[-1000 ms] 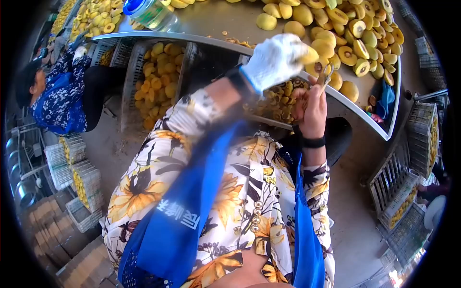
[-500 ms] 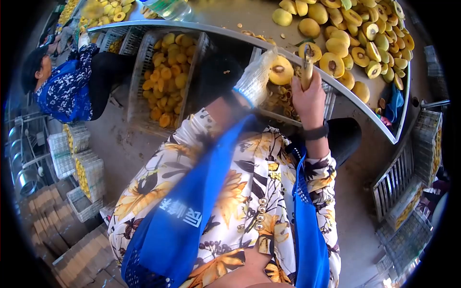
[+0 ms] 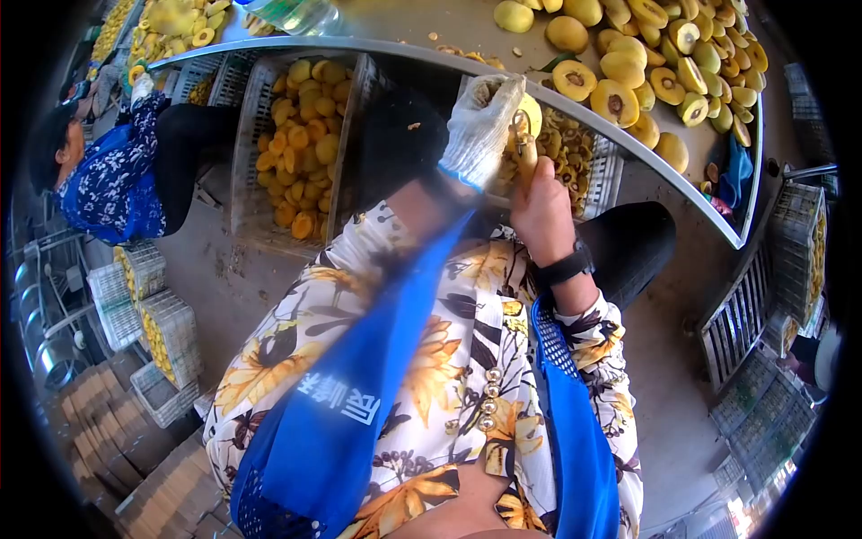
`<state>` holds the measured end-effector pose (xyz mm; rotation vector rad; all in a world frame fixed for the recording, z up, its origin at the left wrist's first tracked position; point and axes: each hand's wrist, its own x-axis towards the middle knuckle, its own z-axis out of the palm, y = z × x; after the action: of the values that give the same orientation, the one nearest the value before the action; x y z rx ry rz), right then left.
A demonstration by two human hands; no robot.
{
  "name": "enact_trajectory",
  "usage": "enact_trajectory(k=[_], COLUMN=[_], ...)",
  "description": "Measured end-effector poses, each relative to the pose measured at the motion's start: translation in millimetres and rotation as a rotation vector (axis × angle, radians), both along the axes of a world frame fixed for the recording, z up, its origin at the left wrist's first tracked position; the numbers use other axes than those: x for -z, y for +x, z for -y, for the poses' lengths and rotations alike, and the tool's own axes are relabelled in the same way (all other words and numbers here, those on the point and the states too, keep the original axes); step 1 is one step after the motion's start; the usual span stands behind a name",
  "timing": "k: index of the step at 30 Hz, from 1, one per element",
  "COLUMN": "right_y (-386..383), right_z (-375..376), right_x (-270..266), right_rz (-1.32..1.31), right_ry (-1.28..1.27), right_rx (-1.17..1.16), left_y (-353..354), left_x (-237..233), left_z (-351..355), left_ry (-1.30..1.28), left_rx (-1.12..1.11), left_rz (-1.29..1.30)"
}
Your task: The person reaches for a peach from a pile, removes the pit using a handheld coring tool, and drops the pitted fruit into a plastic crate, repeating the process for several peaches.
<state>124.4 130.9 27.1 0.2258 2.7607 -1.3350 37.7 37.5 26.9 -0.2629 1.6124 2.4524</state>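
Note:
My left hand (image 3: 480, 130), in a white knitted glove, is closed around a yellow peach half (image 3: 533, 115), most of it hidden behind the glove and tool. My right hand (image 3: 543, 211), bare with a dark wristband, grips the handle of a pitting tool (image 3: 525, 154). The tool's metal loop end lies against the cut fruit. Below both hands stands a crate (image 3: 612, 180) holding pits and scraps (image 3: 567, 148). On the table (image 3: 471, 31) just beyond, a heap of halved peaches (image 3: 620, 101) spreads to the right.
The table's metal rim (image 3: 404, 50) curves in front of me. A crate (image 3: 246, 171) of orange fruit halves stands to the left, beyond it a co-worker (image 3: 108, 175). A bottle (image 3: 301, 13) lies on the table. Stacked crates (image 3: 171, 332) and cardboard (image 3: 103, 422) are at lower left.
My right hand has moved left and down, bringing the tool onto the peach half. My left hand has turned, so the cut face is now mostly covered. The view has shifted slightly.

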Motion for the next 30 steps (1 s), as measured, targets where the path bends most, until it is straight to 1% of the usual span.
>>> enact_trajectory(k=[1, 3, 5, 9, 10, 12, 15, 16, 18, 19, 20, 22, 23, 25, 27, 30], right_y=[0.3, 2.1, 0.6, -5.3, -7.5, -10.0, -12.5, -12.9, -12.9, -12.5, -12.7, -12.2, -11.0, -9.6, -8.3, -6.2], right_z=[2.1, 5.6, 8.3, 9.1, 11.2, 17.3, 20.7, 19.8, 16.2, 16.4, 17.6, 18.3, 18.6, 18.4, 15.0, 9.1], right_x=[0.7, 2.6, -1.6, 0.6, 3.1, 7.6, -0.1, 0.8, 4.5, 4.3, 3.7, 4.2, 6.1, 6.7, 4.2, 11.2], right_rz=[-0.009, -0.024, -0.009, 0.008, 0.008, 0.010, -0.005, -0.028, -0.075, -0.057, -0.039, -0.022, -0.022, -0.023, -0.026, -0.108], right_ry=[-0.005, -0.017, -0.012, -0.048, -0.023, 0.025, 0.070, 0.055, 0.026, 0.028, 0.031, 0.021, 0.008, -0.018, -0.042, -0.055], right_rx=[-0.014, -0.044, -0.067, -0.068, -0.035, 0.034, 0.094, 0.092, 0.096, 0.113, 0.129, 0.140, 0.135, 0.099, 0.035, -0.028], left_y=[-2.6, -3.5, -4.5, -9.9, -11.0, -7.5, -4.6, -6.0, -3.8, -2.7, -1.0, 1.0, 2.5, 1.8, -3.8, -13.5], left_x=[4.7, 12.1, 13.7, -0.9, -3.1, 1.1, 7.8, 6.9, 8.3, 9.0, 10.2, 14.4, 16.4, 11.9, -4.6, -7.8], left_z=[0.5, 4.9, 8.9, 10.2, 10.4, 8.7, 3.9, -5.1, -9.9, -12.4, -14.2, -13.1, -8.9, -2.1, 2.1, 15.5], left_ry=[-0.013, -0.139, -0.193, -0.145, -0.133, -0.265, -0.391, -0.288, -0.275, -0.269, -0.340, -0.394, -0.377, -0.299, -0.172, -0.174], left_rx=[-0.019, -0.007, 0.013, 0.048, 0.052, 0.025, -0.096, -0.182, -0.241, -0.271, -0.302, -0.248, -0.162, -0.038, 0.038, 0.296], left_rz=[0.020, -0.172, -0.202, 0.012, 0.053, -0.160, -0.522, -0.483, -0.518, -0.535, -0.603, -0.640, -0.608, -0.424, -0.121, -0.057])
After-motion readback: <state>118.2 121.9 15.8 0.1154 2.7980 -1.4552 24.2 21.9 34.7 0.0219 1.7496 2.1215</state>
